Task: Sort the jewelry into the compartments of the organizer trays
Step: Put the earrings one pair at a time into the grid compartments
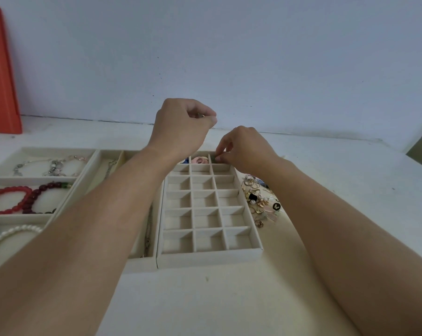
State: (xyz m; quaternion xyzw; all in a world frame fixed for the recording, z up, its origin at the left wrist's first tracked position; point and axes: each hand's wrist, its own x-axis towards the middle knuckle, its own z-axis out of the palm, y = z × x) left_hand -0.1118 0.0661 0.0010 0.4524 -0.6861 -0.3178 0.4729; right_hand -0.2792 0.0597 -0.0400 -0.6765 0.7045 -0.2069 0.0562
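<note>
Two hands work at the grid tray's point(206, 257) far row: right hand point(244, 151) pinches a dark piece point(216, 159) into the far-right cell; left hand point(183, 127), raised above the tray, pinches something tiny.

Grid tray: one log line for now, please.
right hand pinching green piece at grid tray far-right cell | left hand raised, pinching small item | loose pile unsorted

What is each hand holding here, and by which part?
The right hand pinches a small dark green piece over the grid tray's far right compartment; which part cannot be told. The left hand pinches something tiny, unidentifiable.
</note>
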